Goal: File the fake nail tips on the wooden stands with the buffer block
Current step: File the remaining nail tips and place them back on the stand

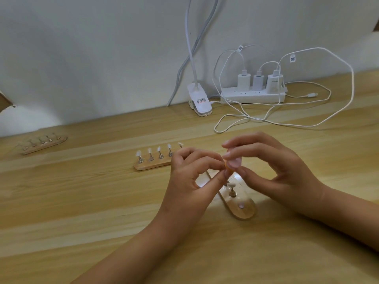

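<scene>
My right hand [272,167] pinches a small pink and orange buffer block [233,163] between thumb and fingers. My left hand [190,177] pinches something tiny against the block's left edge; it is too small to make out. Below both hands lies a wooden stand [242,203], with one metal holder carrying a nail tip [231,184] and a bare magnet spot nearer me. A second wooden stand [152,165] behind my left hand carries several white nail tips upright on their holders.
A third wooden stand [44,144] with several holders lies at the far left. A white clip lamp [200,101] and a power strip [253,95] with three chargers and looping white cables [287,124] sit along the wall behind the wooden table [82,201].
</scene>
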Available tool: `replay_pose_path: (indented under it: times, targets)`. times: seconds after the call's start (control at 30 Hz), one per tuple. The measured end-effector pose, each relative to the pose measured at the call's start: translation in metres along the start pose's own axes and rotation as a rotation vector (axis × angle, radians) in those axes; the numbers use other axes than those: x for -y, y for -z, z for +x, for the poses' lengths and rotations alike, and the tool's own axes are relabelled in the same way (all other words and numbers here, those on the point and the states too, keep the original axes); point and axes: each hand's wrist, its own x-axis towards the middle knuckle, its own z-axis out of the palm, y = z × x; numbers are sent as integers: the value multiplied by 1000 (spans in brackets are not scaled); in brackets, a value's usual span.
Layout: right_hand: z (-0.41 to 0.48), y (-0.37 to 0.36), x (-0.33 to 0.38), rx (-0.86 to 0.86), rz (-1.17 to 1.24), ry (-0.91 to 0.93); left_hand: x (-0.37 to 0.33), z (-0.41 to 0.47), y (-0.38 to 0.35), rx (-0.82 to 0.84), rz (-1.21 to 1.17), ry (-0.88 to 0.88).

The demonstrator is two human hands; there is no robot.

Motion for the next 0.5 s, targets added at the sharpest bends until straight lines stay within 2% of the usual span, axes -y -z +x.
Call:
replay_pose_path:
  times: [0.07,0.2,0.3,0.43,0.5]
  targets:
    - [0,0,0,-27,7,-46,0,0,0,14,-5,16]
    - [-1,-2,3,2,-6,4,1,0,0,16,2,-12]
    - [1,1,1,-50,-16,-61,1,0,0,15,-25,19]
    - [-1,-2,2,1,1,8,0,0,0,8,-9,-2]
    - [0,-2,0,-26,13,-29,0,1,0,6,-36,33]
